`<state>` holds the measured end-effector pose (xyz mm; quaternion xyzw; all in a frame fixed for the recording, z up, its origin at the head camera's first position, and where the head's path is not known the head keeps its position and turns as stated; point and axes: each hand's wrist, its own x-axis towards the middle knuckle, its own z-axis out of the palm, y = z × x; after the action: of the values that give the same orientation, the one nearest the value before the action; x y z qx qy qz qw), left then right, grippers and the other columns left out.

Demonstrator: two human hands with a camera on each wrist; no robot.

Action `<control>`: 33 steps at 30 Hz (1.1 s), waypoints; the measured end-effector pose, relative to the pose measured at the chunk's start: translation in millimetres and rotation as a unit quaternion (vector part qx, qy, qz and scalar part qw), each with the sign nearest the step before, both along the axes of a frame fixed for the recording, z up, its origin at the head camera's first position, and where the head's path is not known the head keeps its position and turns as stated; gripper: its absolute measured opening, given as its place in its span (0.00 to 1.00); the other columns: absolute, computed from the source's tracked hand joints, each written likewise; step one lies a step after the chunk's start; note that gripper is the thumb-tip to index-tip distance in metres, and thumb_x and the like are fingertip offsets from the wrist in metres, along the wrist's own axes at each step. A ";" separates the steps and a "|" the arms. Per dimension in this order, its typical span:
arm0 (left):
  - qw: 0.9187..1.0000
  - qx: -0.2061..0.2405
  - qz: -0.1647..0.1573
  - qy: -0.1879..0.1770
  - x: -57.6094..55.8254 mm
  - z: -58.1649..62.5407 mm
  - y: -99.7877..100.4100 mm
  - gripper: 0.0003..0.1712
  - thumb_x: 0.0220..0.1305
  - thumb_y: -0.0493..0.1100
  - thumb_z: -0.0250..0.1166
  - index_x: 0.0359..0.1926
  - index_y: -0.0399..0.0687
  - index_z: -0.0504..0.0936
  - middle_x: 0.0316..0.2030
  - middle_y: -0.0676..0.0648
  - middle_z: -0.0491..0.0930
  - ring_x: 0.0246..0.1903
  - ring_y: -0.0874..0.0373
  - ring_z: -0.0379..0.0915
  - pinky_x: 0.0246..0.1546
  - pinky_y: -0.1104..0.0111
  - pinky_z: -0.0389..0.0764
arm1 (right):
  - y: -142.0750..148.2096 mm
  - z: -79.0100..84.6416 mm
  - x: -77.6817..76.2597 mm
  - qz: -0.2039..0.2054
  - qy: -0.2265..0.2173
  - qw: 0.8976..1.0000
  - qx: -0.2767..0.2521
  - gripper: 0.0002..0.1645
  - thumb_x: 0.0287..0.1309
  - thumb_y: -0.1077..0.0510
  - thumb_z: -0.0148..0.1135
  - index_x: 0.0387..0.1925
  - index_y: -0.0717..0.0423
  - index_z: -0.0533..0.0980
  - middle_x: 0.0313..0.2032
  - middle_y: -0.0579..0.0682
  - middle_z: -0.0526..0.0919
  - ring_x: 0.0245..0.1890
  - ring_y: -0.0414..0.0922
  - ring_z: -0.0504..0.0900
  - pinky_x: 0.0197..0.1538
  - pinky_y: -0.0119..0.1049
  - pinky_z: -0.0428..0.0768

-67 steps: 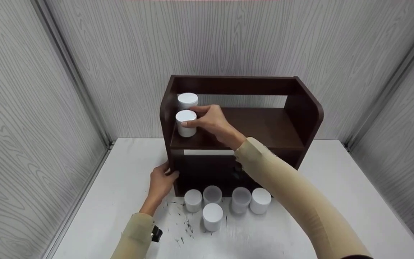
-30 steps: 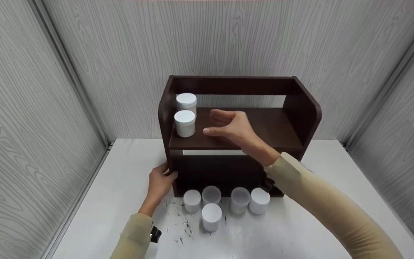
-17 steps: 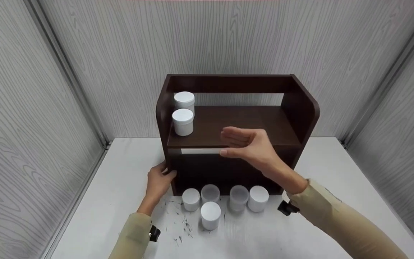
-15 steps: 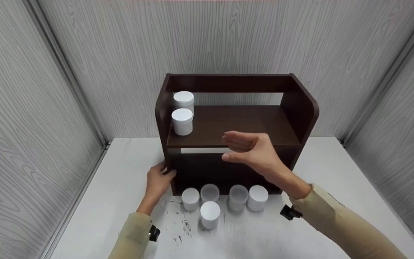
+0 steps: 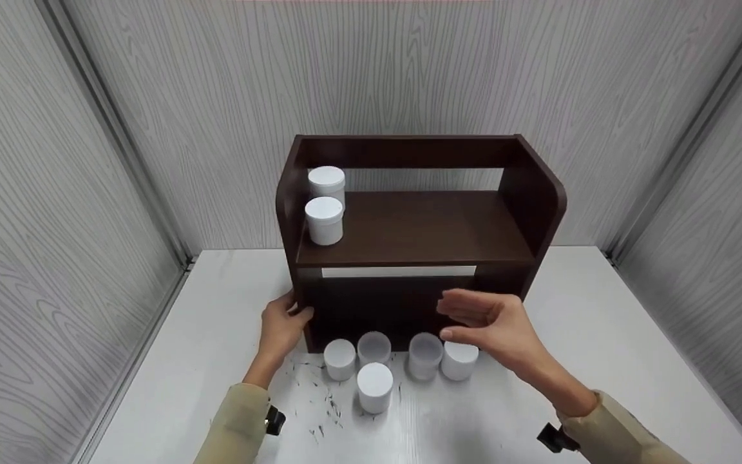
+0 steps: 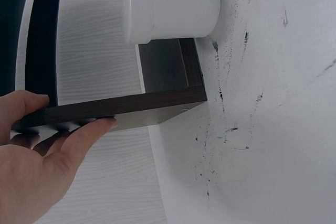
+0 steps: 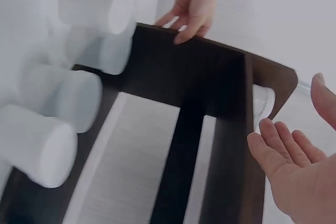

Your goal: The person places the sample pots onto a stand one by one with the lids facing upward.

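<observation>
My left hand (image 5: 282,327) grips the left side panel of a dark brown two-tier shelf (image 5: 422,225), thumb on one face and fingers on the other, as the left wrist view shows. Two white lidded jars stand at the left of the upper tier, a front jar (image 5: 324,222) and a back jar (image 5: 326,180). My right hand (image 5: 500,328) hovers before the lower tier, fingers extended, thumb apart, holding nothing. Just beyond its thumb is a white-lidded jar (image 5: 459,361). To that jar's left stands a translucent-topped jar (image 5: 424,356).
More jars line the shelf's front: a white-lidded jar (image 5: 339,359), a translucent-topped jar (image 5: 374,348), and a nearer white-lidded jar (image 5: 375,388). They stand on a white table (image 5: 229,277) with dark scuff marks. Grey wood-patterned walls (image 5: 409,64) enclose the table.
My right hand let go of the front jar on the upper tier, then moved right and down toward the lower row of jars. My left hand kept its grip on the side panel.
</observation>
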<state>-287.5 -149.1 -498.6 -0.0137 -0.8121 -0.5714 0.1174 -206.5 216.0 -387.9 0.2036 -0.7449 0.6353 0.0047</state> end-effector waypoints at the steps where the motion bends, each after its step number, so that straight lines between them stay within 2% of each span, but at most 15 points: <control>1: 1.000 0.001 0.000 -0.002 0.2 0.0 -0.1 0.32 0.70 0.33 0.64 0.71 0.24 0.70 0.67 0.27 0.74 0.64 0.33 0.75 0.58 0.52 0.82 | 3.4 -4.8 1.5 0.000 -0.001 1.000 0.000 0.34 0.50 0.68 0.82 0.60 0.70 0.80 0.53 0.65 0.87 0.56 0.55 0.87 0.59 0.43 0.83; 5: 1.000 0.002 0.000 -0.008 -1.2 1.4 -0.7 0.33 0.70 0.35 0.65 0.72 0.25 0.69 0.68 0.28 0.73 0.64 0.34 0.75 0.59 0.52 0.82 | 17.0 -21.4 5.8 -0.004 -0.001 1.000 0.010 0.33 0.51 0.69 0.80 0.60 0.71 0.80 0.53 0.66 0.86 0.54 0.51 0.88 0.59 0.41 0.83; 13: 1.000 0.002 0.005 -0.014 -1.1 1.1 -3.1 0.35 0.69 0.36 0.65 0.72 0.25 0.68 0.68 0.28 0.73 0.64 0.33 0.75 0.58 0.53 0.82 | 42.8 -56.7 9.9 -0.010 0.011 0.999 0.039 0.27 0.55 0.68 0.79 0.57 0.71 0.82 0.52 0.69 0.86 0.51 0.49 0.89 0.54 0.41 0.86; 21: 1.000 0.006 0.007 -0.010 1.0 0.8 -2.8 0.34 0.68 0.35 0.65 0.72 0.25 0.69 0.67 0.29 0.74 0.62 0.33 0.76 0.57 0.52 0.83 | 63.6 -90.0 9.6 -0.036 -0.023 0.998 0.056 0.27 0.55 0.66 0.80 0.55 0.71 0.82 0.52 0.72 0.85 0.50 0.52 0.89 0.53 0.39 0.87; 25: 1.000 0.008 0.008 -0.009 1.2 0.3 -2.7 0.34 0.68 0.35 0.65 0.72 0.25 0.68 0.67 0.29 0.74 0.62 0.33 0.76 0.57 0.52 0.83 | 72.1 -101.7 8.9 -0.043 -0.039 0.996 0.067 0.29 0.55 0.65 0.80 0.56 0.73 0.81 0.52 0.68 0.86 0.51 0.50 0.89 0.56 0.41 0.86; 29: 1.000 0.010 0.005 -0.010 1.0 0.0 -3.0 0.35 0.68 0.35 0.65 0.72 0.24 0.68 0.67 0.28 0.73 0.62 0.32 0.76 0.57 0.53 0.83 | 78.3 -109.7 8.4 -0.055 -0.044 0.994 0.086 0.30 0.54 0.63 0.82 0.57 0.71 0.82 0.52 0.63 0.88 0.54 0.51 0.88 0.59 0.42 0.84; 33: 1.000 0.008 0.003 -0.013 1.1 0.6 -4.0 0.35 0.69 0.36 0.65 0.73 0.25 0.67 0.68 0.28 0.72 0.63 0.33 0.75 0.58 0.53 0.82 | 81.6 -115.6 5.3 -0.062 -0.049 0.993 0.092 0.32 0.53 0.62 0.83 0.58 0.69 0.82 0.54 0.65 0.86 0.57 0.54 0.86 0.62 0.44 0.82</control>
<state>-286.4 -153.1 -498.0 -0.0035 -0.8091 -0.5776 0.1085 -201.3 297.5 -503.5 0.1248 -0.8109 0.5716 -0.0114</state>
